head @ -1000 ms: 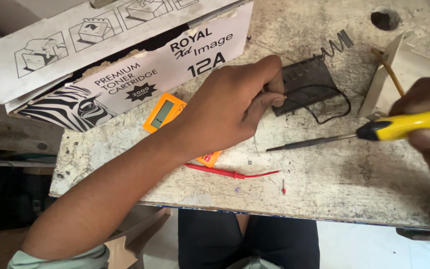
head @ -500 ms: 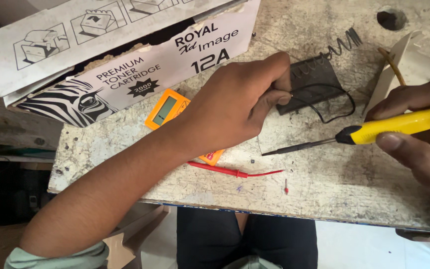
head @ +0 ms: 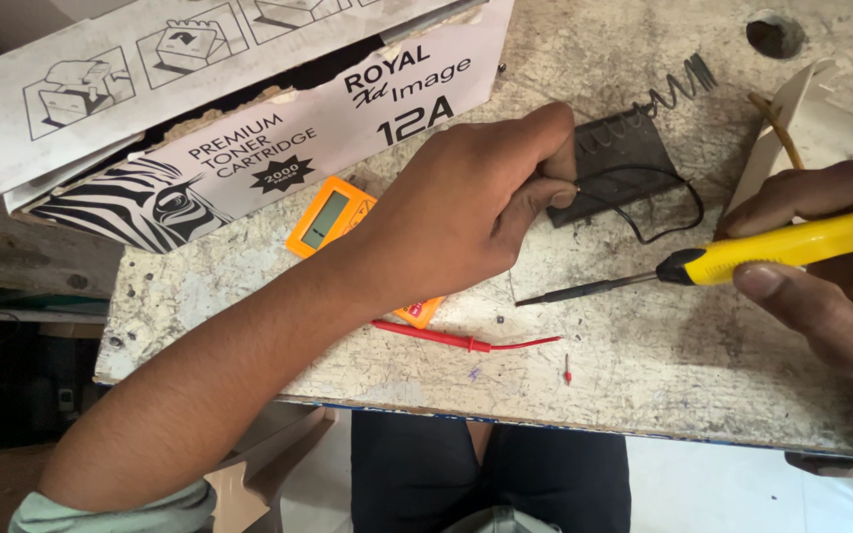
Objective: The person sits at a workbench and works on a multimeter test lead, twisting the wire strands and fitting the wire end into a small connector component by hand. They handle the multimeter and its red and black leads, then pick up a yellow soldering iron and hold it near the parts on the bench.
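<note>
— What's different from a moment ago?

— I see the right hand [head: 821, 266] has drawn in from the right edge of the frame, so the yellow screwdriver [head: 792, 247] now shows more of its handle and its dark tip sits lower, near the middle of the table [head: 644, 365]. The left hand [head: 466, 217] has barely shifted.

— What does that tell you?

— My guess is the tool is being brought toward the dark plate [head: 624, 163], not yet on it.

— How do the hands stand?

— The left is curled, thumb and fingers pinching the plate's left edge where a thin black wire [head: 678, 212] loops out. The right is wrapped around the screwdriver handle.

— And the plate?

— Upper centre, touching the left hand, with a spring [head: 678, 84] above it; the screwdriver tip lies just below, apart from it. An orange meter [head: 323, 217] lies under the left wrist.
</note>
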`<action>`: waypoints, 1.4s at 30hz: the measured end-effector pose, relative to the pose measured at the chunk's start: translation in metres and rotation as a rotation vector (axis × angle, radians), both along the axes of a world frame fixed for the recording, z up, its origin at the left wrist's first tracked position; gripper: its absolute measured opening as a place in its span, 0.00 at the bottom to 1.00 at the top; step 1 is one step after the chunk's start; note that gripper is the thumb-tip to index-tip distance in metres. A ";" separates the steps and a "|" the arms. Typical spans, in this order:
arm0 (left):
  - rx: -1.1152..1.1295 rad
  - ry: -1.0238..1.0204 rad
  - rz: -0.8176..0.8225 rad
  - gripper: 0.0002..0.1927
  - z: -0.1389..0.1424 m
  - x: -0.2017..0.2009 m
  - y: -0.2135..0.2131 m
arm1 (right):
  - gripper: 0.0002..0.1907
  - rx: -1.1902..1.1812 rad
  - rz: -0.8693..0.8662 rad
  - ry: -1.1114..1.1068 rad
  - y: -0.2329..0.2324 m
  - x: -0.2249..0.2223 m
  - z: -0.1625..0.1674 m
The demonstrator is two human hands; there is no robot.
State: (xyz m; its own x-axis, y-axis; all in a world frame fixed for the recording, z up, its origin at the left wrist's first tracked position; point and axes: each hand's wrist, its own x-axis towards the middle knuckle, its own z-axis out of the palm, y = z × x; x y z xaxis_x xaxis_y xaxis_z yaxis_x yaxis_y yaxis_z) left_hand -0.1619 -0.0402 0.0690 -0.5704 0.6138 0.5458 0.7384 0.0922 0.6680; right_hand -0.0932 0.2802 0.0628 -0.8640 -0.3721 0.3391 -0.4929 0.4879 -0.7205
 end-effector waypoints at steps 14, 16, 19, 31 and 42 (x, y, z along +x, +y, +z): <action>-0.009 -0.004 0.006 0.11 0.000 0.000 0.000 | 0.11 0.007 0.010 -0.003 -0.003 0.002 0.004; -0.012 -0.003 0.005 0.11 0.000 0.000 0.000 | 0.11 0.004 0.003 -0.011 -0.004 0.002 0.005; -0.011 0.002 0.000 0.11 0.000 -0.001 0.001 | 0.11 0.032 -0.008 -0.009 -0.006 0.002 0.007; -0.004 -0.013 -0.002 0.11 0.001 0.000 0.001 | 0.11 0.099 -0.040 0.049 -0.015 0.003 0.013; 0.002 -0.017 -0.014 0.12 0.000 0.000 0.001 | 0.14 0.029 -0.172 -0.022 -0.013 0.001 0.000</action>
State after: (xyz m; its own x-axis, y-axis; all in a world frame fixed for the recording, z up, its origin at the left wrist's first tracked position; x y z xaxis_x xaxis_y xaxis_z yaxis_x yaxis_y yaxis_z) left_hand -0.1621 -0.0390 0.0685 -0.5710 0.6206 0.5374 0.7279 0.0801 0.6810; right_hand -0.0926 0.2673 0.0624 -0.9228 -0.2279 0.3105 -0.3847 0.5845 -0.7144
